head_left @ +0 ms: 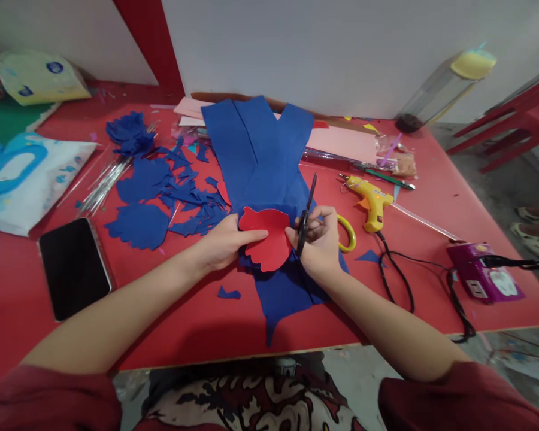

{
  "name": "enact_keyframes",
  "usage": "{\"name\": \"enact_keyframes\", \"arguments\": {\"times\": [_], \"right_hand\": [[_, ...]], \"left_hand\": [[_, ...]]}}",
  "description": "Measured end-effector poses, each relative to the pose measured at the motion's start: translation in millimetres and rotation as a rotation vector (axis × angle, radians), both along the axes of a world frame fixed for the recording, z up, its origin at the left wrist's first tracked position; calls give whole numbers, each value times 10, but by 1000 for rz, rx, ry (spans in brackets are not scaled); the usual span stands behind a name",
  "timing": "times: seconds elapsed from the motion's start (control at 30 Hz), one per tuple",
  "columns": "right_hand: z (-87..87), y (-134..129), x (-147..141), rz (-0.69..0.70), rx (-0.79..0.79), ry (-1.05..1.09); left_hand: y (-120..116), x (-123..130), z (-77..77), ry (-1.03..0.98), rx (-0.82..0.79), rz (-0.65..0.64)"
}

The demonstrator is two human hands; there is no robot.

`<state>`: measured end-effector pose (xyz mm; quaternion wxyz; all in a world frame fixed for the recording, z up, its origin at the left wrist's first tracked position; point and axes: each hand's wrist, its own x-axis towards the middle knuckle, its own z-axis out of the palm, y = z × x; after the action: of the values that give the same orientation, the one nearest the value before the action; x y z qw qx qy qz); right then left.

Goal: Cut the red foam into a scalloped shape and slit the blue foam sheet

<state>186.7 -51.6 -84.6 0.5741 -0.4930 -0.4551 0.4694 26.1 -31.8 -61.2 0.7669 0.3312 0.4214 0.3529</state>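
Note:
A red cutout with a wavy edge (276, 239) lies flat against a blue sheet (260, 173). My left hand (227, 242) pinches its left side, thumb on top and fingers hidden beneath. My right hand (318, 242) has a pair of dark scissors (302, 233) in its fingers, blades pointing up and away. That hand's thumb also presses the cutout's right edge. More blue material (282, 293) hangs below the hands toward the table's front edge. Blue wavy-edged pieces (137, 226) and several blue scraps (191, 194) are spread to the left.
On the red table (184, 326) are a phone (75, 267), a blue flower (130, 133), a bundle of wires (105, 185), a wipes pack (31, 173), a yellow glue gun (372, 200), a yellow tape ring (348, 232) and a purple power box (483, 272). A cable loops at the right.

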Motion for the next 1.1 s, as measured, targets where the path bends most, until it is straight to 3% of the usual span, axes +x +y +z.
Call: {"name": "enact_keyframes", "arguments": {"times": [0.33, 0.57, 0.73, 0.93, 1.1], "right_hand": [[-10, 5, -5, -26, 48, 1], [-27, 46, -12, -29, 15, 59], [-41, 79, -3, 125, -57, 193], [-73, 53, -18, 311, -146, 323], [-72, 28, -10, 443, -118, 348]], "left_hand": [[22, -22, -25, 58, 114, 7], [56, -75, 11, 413, 311, 0], [147, -193, 66, 600, 446, -24], [246, -350, 237, 712, 531, 116], [296, -472, 343, 847, 618, 190]]}}
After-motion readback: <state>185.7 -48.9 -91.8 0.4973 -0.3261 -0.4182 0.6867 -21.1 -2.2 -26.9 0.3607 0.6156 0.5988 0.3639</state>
